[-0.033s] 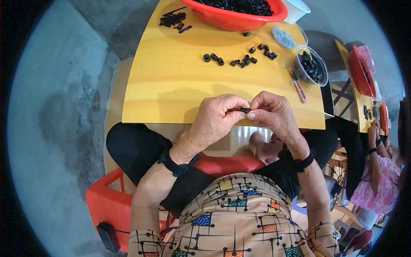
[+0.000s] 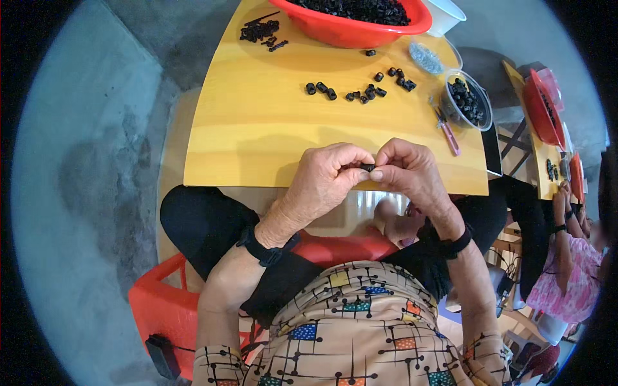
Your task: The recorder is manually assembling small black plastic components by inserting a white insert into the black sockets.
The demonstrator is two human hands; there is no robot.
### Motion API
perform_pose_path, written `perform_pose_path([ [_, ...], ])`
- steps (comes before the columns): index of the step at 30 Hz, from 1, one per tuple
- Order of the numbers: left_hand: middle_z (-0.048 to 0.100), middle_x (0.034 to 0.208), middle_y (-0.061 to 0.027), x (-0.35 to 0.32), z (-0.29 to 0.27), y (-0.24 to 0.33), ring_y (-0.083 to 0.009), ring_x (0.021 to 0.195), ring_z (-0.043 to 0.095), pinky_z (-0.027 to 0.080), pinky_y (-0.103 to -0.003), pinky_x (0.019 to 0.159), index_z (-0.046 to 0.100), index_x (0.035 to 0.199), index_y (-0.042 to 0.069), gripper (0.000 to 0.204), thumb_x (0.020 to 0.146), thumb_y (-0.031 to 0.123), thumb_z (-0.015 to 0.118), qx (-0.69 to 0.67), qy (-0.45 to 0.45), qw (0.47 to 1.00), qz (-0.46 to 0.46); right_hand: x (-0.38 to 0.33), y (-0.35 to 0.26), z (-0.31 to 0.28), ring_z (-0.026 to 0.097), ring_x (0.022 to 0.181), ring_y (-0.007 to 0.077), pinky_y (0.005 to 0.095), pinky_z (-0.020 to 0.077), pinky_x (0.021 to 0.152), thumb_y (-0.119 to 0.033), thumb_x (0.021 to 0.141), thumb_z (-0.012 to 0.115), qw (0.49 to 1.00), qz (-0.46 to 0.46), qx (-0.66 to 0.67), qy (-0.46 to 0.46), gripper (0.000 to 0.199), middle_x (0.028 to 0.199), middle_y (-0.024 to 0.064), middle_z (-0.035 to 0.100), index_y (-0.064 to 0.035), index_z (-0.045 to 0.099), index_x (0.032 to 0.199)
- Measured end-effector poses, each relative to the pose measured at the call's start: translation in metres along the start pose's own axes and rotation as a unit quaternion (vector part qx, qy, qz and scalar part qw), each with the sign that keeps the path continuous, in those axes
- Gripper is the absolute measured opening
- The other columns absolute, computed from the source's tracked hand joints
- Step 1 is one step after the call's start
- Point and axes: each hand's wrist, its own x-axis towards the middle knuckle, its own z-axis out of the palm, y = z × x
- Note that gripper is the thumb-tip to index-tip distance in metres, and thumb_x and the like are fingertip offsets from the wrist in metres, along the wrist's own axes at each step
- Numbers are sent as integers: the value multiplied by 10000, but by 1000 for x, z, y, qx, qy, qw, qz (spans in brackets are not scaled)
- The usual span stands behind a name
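Observation:
Just above the near edge of the yellow table (image 2: 232, 145), a small black plastic part (image 2: 367, 167) is pinched between my two hands. My left hand (image 2: 325, 174) grips it with thumb and index finger from the left. From the right, the thumb and fingertips of my right hand (image 2: 411, 172) close on its other end. Fingertips cover most of the part, so its full shape is hidden. Farther up the table lie several short black cylindrical pieces (image 2: 370, 94), some single and some bunched together.
A red basin (image 2: 360, 37) heaped with black parts stands at the far edge, beside a white tub (image 2: 445, 20). To the right are a clear bag (image 2: 426, 58), a clear tub of black pieces (image 2: 486, 122) and pink-handled snips (image 2: 450, 138). Black scraps (image 2: 259, 29) lie far left. Another person (image 2: 566, 270) sits right.

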Motion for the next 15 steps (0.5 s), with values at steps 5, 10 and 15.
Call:
perform_pose_path([
  [5, 650, 834, -34, -1, -4, 1, -91, 780, 612, 498, -242, 699, 633, 908, -1, 151, 764, 8, 676, -53, 2, 998, -26, 8, -2, -1, 506, 567, 19, 160, 404, 487, -119, 788, 719, 1000, 3, -6, -23, 151, 651, -42, 565, -64, 578, 780],
  [10, 633, 860, -4, 1, -8, -9, -75, 808, 589, 480, -224, 747, 609, 947, 10, 141, 811, 9, 648, -235, 3, 970, -60, 15, -19, 2, 533, 560, 33, 169, 404, 474, -175, 797, 712, 997, 6, -68, -33, 165, 647, -32, 572, -62, 593, 808],
  [15, 621, 870, 8, 0, -15, -15, -66, 829, 571, 466, -212, 775, 614, 939, 26, 140, 806, 6, 653, -317, 34, 944, -83, 35, -31, -5, 536, 536, 45, 180, 406, 462, -155, 832, 650, 995, -38, -93, 21, 106, 649, -20, 578, -53, 619, 837],
])
